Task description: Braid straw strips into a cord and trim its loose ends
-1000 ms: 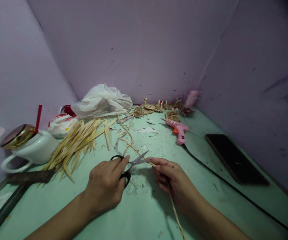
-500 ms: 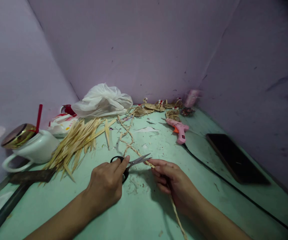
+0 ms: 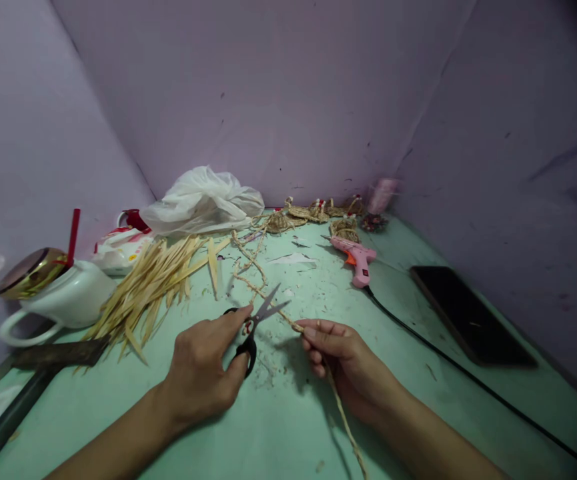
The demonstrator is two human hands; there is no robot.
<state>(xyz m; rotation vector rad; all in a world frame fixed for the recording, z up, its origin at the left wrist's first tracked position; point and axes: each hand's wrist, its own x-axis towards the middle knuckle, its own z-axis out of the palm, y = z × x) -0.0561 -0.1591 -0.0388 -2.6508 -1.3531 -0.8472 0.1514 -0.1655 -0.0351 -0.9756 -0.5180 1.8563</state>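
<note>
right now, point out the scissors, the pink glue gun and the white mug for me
black-handled scissors (image 3: 248, 327), head view, on the pivot area between handles and blades
pink glue gun (image 3: 362, 272), head view, on the handle
white mug (image 3: 81, 293), head view, on the side of its body

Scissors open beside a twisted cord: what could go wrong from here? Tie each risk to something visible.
The scissors gape close to the right hand, so a slip might nick its fingers.
The cord could be cut in the wrong place, as the blades are near it.
The glue gun lies against a woven piece; if hot, it might mark it.
</note>
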